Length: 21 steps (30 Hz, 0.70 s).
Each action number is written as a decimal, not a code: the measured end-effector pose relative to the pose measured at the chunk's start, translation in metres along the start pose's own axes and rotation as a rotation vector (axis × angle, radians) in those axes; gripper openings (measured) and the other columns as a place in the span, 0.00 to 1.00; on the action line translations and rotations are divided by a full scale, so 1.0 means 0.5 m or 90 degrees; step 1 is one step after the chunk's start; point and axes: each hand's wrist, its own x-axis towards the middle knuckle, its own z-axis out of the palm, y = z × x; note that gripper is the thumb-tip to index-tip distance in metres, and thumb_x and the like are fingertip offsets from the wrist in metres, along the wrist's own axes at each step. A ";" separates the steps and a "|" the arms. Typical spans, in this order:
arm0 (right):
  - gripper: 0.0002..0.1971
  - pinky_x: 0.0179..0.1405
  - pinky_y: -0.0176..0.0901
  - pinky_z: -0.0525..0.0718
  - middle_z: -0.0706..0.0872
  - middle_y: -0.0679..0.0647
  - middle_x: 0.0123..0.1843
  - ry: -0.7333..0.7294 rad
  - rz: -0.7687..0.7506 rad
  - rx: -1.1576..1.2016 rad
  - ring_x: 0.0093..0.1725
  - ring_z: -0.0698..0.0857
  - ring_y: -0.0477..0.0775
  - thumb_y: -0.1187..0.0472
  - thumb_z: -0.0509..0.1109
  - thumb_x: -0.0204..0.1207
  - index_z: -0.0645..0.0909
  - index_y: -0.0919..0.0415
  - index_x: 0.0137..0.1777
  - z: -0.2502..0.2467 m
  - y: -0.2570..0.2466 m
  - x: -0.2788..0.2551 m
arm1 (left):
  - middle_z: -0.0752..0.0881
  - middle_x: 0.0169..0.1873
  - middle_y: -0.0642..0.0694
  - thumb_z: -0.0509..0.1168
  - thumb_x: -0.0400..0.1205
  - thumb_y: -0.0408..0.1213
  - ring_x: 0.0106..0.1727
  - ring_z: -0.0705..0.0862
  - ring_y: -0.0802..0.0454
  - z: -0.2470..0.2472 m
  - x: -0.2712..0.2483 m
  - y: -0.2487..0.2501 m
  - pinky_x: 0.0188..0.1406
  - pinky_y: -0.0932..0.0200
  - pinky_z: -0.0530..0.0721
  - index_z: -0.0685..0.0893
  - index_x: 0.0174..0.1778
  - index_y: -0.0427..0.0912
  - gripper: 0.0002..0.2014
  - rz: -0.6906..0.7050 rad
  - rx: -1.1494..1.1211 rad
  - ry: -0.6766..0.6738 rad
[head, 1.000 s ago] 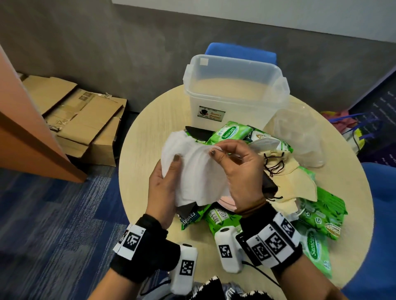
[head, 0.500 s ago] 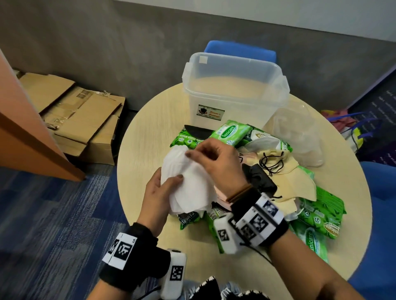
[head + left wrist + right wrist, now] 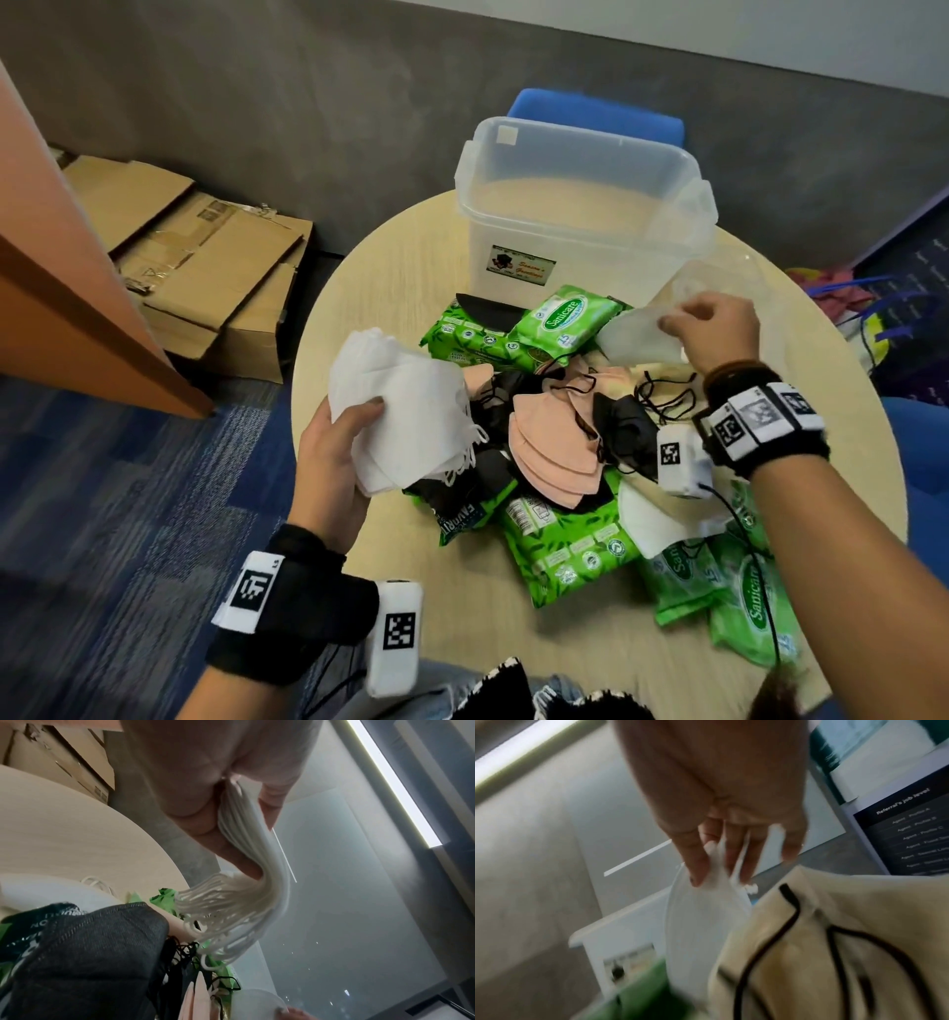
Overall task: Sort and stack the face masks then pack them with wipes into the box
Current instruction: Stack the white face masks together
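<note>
My left hand (image 3: 334, 452) grips a stack of white face masks (image 3: 405, 411) above the table's left side; the left wrist view shows their edges (image 3: 246, 862) pinched between thumb and fingers. My right hand (image 3: 711, 329) pinches a single white mask (image 3: 637, 336) at the pile's far right, near the clear plastic box (image 3: 580, 205); the same mask (image 3: 700, 923) hangs from its fingers. Peach masks (image 3: 554, 447), black masks (image 3: 624, 426) and cream masks (image 3: 662, 375) lie mixed with green wipes packs (image 3: 562, 321) on the round table (image 3: 369, 288).
The box's clear lid (image 3: 739, 277) lies right of the box. More wipes packs (image 3: 750, 591) lie at the table's near right. Cardboard boxes (image 3: 205, 257) sit on the floor to the left, a blue chair (image 3: 595, 110) behind the table and bags (image 3: 862, 308) at the right.
My right hand has left the white stack and moved right across the pile, where it now pinches a single white mask. My left hand keeps the stack, shifted slightly left.
</note>
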 end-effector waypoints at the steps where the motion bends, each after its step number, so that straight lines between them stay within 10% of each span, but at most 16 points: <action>1: 0.06 0.55 0.44 0.86 0.86 0.59 0.45 -0.024 -0.041 0.076 0.44 0.88 0.48 0.70 0.72 0.72 0.85 0.63 0.48 -0.012 -0.016 -0.004 | 0.89 0.56 0.45 0.60 0.82 0.31 0.54 0.86 0.47 0.000 0.001 0.002 0.38 0.52 0.86 0.83 0.66 0.44 0.16 -0.003 -0.005 0.005; 5: 0.12 0.37 0.27 0.82 0.84 0.59 0.37 -0.055 -0.170 0.143 0.29 0.84 0.37 0.79 0.62 0.74 0.83 0.71 0.52 -0.057 -0.079 -0.005 | 0.88 0.59 0.46 0.65 0.77 0.37 0.60 0.85 0.45 0.002 0.009 0.005 0.49 0.46 0.83 0.85 0.63 0.50 0.18 -0.006 -0.009 0.014; 10: 0.34 0.67 0.56 0.78 0.81 0.63 0.64 -0.114 0.023 -0.173 0.61 0.81 0.61 0.50 0.79 0.68 0.74 0.63 0.71 -0.038 -0.021 0.027 | 0.89 0.58 0.48 0.65 0.74 0.38 0.58 0.85 0.48 0.020 0.014 0.013 0.46 0.49 0.84 0.84 0.63 0.51 0.20 0.012 -0.019 -0.013; 15: 0.08 0.63 0.60 0.79 0.88 0.59 0.53 -0.059 0.082 -0.205 0.57 0.83 0.64 0.59 0.82 0.63 0.83 0.52 0.32 0.031 0.075 0.018 | 0.90 0.53 0.49 0.65 0.79 0.35 0.54 0.87 0.49 0.020 0.003 0.010 0.47 0.47 0.85 0.84 0.63 0.48 0.17 0.015 -0.006 -0.012; 21: 0.29 0.61 0.59 0.80 0.85 0.65 0.59 -0.009 0.189 -0.168 0.60 0.81 0.68 0.42 0.81 0.58 0.84 0.63 0.52 0.028 0.110 0.037 | 0.89 0.56 0.47 0.61 0.82 0.32 0.56 0.86 0.47 0.011 -0.004 0.004 0.49 0.46 0.85 0.81 0.68 0.44 0.18 -0.005 -0.010 0.000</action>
